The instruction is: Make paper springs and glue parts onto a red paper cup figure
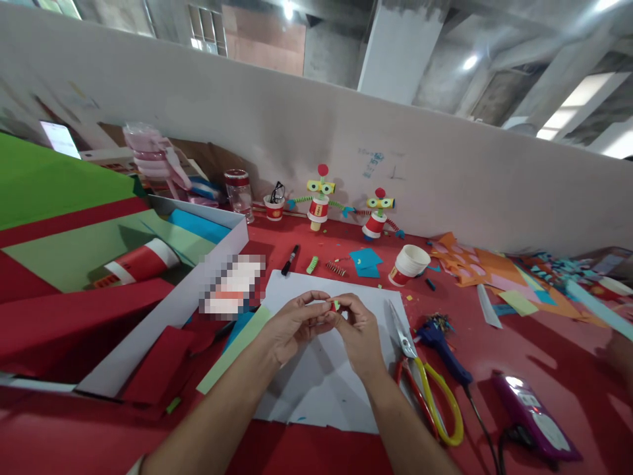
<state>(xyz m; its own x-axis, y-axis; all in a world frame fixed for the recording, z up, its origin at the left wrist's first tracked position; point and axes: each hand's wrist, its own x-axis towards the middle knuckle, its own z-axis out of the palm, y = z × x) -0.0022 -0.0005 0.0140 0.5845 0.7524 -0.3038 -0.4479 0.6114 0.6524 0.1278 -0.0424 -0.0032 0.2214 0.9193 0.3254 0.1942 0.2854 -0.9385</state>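
Note:
Over a white sheet (326, 389), my left hand (299, 322) and my right hand (357, 330) meet fingertip to fingertip. Between them they pinch a small red and green paper piece (335, 306), mostly covered by the fingers. Beyond the sheet lie a black marker (291, 260), a green folded paper spring (312, 264), a red and white paper spring (336, 268) and blue paper pieces (364, 261). Scissors with yellow and red handles (406, 343) rest beside my right forearm. A strip of light green paper (237, 346) is left of my left hand.
Two paper-cup figures (318, 210) stand by the wall. Stacked paper cups (409, 264), a blue glue gun (448, 353) and a purple device with a cord (537, 415) are at right. An open box (168, 316) holds coloured paper at left. Another person's arm (620, 356) shows at far right.

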